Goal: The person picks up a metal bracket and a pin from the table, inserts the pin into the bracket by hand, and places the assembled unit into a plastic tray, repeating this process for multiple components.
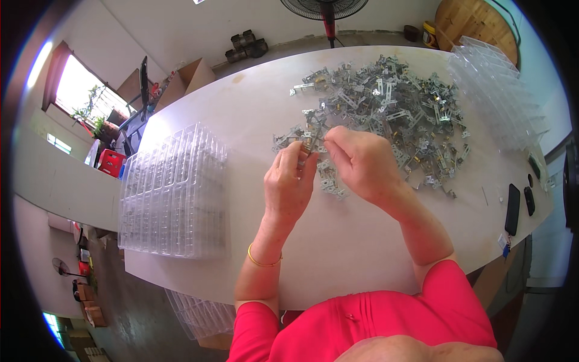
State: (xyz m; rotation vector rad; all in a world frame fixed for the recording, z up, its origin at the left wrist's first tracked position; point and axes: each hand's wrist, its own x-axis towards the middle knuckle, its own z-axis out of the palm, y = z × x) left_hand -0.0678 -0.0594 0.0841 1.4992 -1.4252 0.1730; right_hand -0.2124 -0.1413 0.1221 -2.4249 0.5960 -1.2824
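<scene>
My left hand point(288, 186) pinches a small metal bracket point(307, 147) between thumb and fingertips, near the front of a pile. Close beside it, my right hand point(365, 161) is closed, thumb and fingers pressed together at the bracket's right side. Whatever lies inside that pinch is too small to make out. Behind and around both hands spreads the heap of silvery metal brackets point(392, 108), some with brass-coloured bits. Several loose ones point(330, 181) lie between my hands on the pale table point(344, 247).
On the left stands a tall stack of clear plastic trays point(172, 199); more clear trays point(497, 90) lean at the far right. A black phone point(512, 209), keys point(505, 248) and small dark items sit by the right edge. Beyond the table is a standing fan point(329, 21).
</scene>
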